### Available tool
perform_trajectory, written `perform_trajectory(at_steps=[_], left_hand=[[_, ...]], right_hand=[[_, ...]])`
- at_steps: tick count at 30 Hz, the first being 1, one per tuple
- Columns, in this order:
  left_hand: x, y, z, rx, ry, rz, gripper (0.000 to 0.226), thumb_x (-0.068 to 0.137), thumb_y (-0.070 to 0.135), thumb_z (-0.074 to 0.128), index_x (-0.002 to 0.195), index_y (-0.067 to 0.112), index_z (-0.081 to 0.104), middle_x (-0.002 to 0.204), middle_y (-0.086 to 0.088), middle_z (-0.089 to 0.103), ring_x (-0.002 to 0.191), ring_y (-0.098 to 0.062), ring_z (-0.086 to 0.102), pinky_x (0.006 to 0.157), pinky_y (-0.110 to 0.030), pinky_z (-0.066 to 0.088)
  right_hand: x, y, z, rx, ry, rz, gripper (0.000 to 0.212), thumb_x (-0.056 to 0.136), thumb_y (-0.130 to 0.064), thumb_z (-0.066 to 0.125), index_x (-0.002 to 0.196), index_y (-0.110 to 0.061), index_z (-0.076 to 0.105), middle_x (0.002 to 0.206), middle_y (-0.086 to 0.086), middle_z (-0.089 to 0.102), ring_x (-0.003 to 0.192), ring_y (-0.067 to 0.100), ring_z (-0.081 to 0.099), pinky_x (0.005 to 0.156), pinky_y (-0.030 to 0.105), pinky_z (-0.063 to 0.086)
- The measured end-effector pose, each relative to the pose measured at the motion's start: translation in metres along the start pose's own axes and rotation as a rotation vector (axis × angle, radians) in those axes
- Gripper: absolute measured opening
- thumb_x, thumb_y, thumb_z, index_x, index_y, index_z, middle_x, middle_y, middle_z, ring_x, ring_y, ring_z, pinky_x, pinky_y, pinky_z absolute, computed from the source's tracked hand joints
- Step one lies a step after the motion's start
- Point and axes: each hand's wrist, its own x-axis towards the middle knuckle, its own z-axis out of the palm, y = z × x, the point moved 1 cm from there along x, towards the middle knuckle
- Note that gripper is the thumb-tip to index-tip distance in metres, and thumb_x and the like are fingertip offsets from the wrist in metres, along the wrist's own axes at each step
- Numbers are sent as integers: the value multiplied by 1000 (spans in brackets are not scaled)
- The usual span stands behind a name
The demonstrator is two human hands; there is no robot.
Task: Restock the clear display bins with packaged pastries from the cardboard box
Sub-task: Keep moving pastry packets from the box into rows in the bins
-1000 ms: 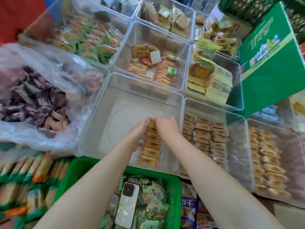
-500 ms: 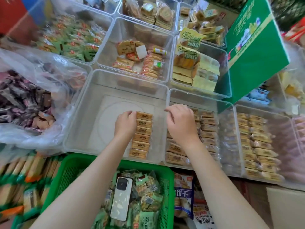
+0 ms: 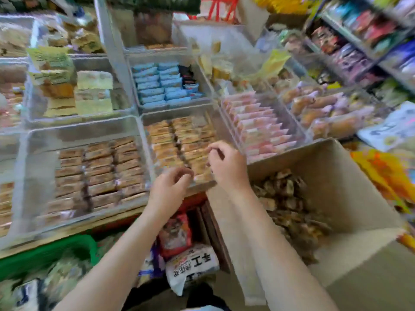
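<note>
The picture is blurred by motion. An open cardboard box point(image 3: 332, 176) stands at the lower right with a heap of brown packaged pastries point(image 3: 289, 205) inside. Clear display bins fill the counter: one point(image 3: 33, 176) holds rows of brown pastry packs point(image 3: 98, 171), and another to its right holds orange-brown packs point(image 3: 177, 140). My left hand point(image 3: 170, 187) hovers at that bin's front edge, fingers loosely curled, holding nothing. My right hand point(image 3: 226, 167) is just right of it, over the bin's front right corner beside the box, also loosely curled and holding nothing.
Further bins hold pink packs point(image 3: 258, 124), blue packs point(image 3: 161, 86) and bread-like rolls point(image 3: 323, 111). A green basket point(image 3: 45, 254) sits at the lower left. Snack bags point(image 3: 190, 263) lie under the counter between my arms. Shelves of goods point(image 3: 359, 41) rise at the upper right.
The view has swung right, bringing the cardboard box into sight. Both hands have left the row of pastries in the nearly bare bin and moved right to the filled bin's front edge.
</note>
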Motion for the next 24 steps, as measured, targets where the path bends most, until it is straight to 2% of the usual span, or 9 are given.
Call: perform_trajectory(at_steps=[2,4,6,10,14,16,18,21,24], left_hand=[[3,26,60,-3,-24,27,17,91,42,60,107,41,65,104,7,64,99,-17,63,95,-44,52],[6,46,112,61,-69,17,51,93,47,61,140,34,50,130,7,52,125,-19,52,106,-35,42],[8,57,150,115,-98,-24,64,96,36,62,153,35,31,146,3,43,132,-18,45,101,-30,39],[5,48,176,40,-5,-63,59,97,12,48,143,48,38,126,12,57,97,-3,61,69,-21,45],[7,43,174,14,-1,-61,60,98,8,44,127,61,43,121,30,53,104,-9,59,81,-33,52],[11,41,175,33,3,-62,63,98,6,44,124,63,42,120,35,50,99,1,58,78,-29,49],[14,38,176,36,11,-67,59,98,4,44,131,52,46,125,26,54,99,13,53,79,-23,45],[16,32,177,35,9,-56,59,96,2,45,137,45,45,131,17,54,110,8,50,87,-28,45],[18,28,176,45,13,-55,59,96,3,45,139,44,44,138,17,51,119,2,49,96,-34,47]], right_hand=[[9,44,-56,18,69,60,21,97,-17,50,86,-26,66,77,-5,69,75,15,63,70,28,49],[13,92,-93,46,108,177,21,99,-21,49,87,-23,65,80,-6,68,78,12,63,69,21,46],[18,146,-104,94,78,372,24,100,-25,46,90,-18,66,87,0,68,85,19,65,73,29,51],[24,240,-79,92,-187,690,30,100,-25,46,114,-9,68,111,10,67,102,30,63,93,39,53],[32,286,-46,181,-357,822,39,104,-28,49,136,-5,56,132,13,60,119,32,57,96,29,44],[35,300,-29,327,-360,975,42,105,-28,49,139,-5,51,131,13,60,116,34,60,92,36,53],[40,308,-15,510,-327,1100,39,106,-25,45,140,-7,49,134,14,56,119,34,59,85,40,56],[45,311,-1,774,-132,1252,35,105,-22,49,139,-12,52,134,13,57,118,31,58,72,35,55],[47,312,11,892,-57,1293,42,101,-28,57,140,-13,53,132,16,61,119,34,59,85,40,54]])
